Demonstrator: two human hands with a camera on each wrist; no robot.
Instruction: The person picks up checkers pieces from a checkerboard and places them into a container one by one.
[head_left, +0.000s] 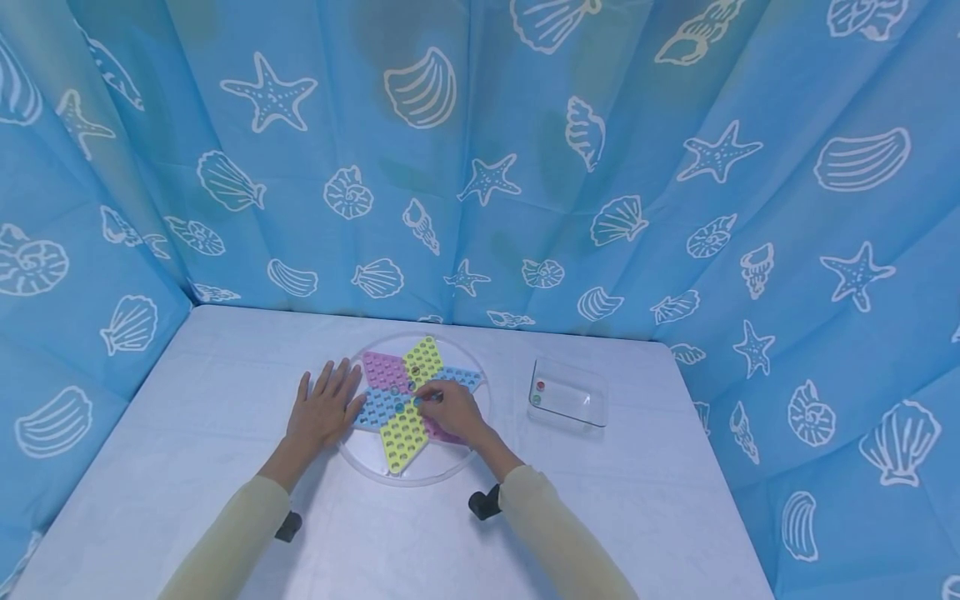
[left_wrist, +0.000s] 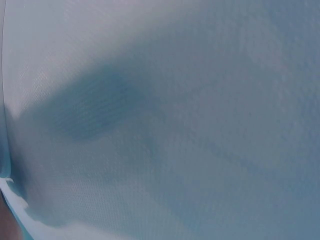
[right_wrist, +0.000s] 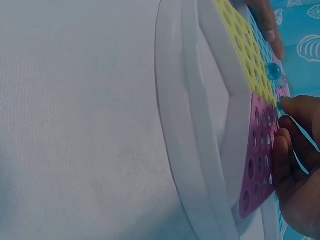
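Note:
A round Chinese checkers board [head_left: 403, 442] with a yellow, pink and blue star of holes lies on the table. Near its centre my right hand [head_left: 453, 410] pinches a small teal marble [right_wrist: 280, 104] between thumb and fingertips, low over the holes. Beside it a blue marble [right_wrist: 273, 71] and a clear marble [right_wrist: 283, 81] sit on the board; a few more show around the middle in the head view. My left hand [head_left: 322, 414] rests with fingers spread at the board's left rim. The left wrist view holds mostly pale cloth and shadow.
To the right of the board stands a clear rectangular container [head_left: 570, 419], with a red marble [head_left: 540, 386] and a green marble [head_left: 537, 400] at its left end. A white cloth [head_left: 390, 542] covers the table. Blue shell-patterned curtains [head_left: 480, 225] hang behind and at both sides.

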